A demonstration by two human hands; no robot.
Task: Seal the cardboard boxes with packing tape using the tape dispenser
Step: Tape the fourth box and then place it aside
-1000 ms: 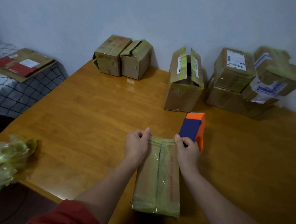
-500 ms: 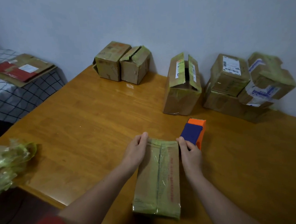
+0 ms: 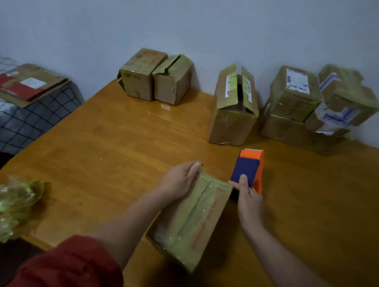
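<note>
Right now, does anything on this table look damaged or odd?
Yes: the small brown cardboard box at the back has a torn, dented top, and the tall brown cardboard box to its right stands with flaps open.

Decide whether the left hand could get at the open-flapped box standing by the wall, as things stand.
Probably yes: only bare table lies between the left hand and the open-flapped box; the tape dispenser and right hand sit off to the side.

At the wooden counter's [image 3: 95, 149] left edge we see crumpled greenish film [image 3: 8, 203]. Beyond it, a checked bedcover [image 3: 16, 125] carries flattened cardboard [image 3: 49, 77] with a red packet [image 3: 12, 87] on top.
</note>
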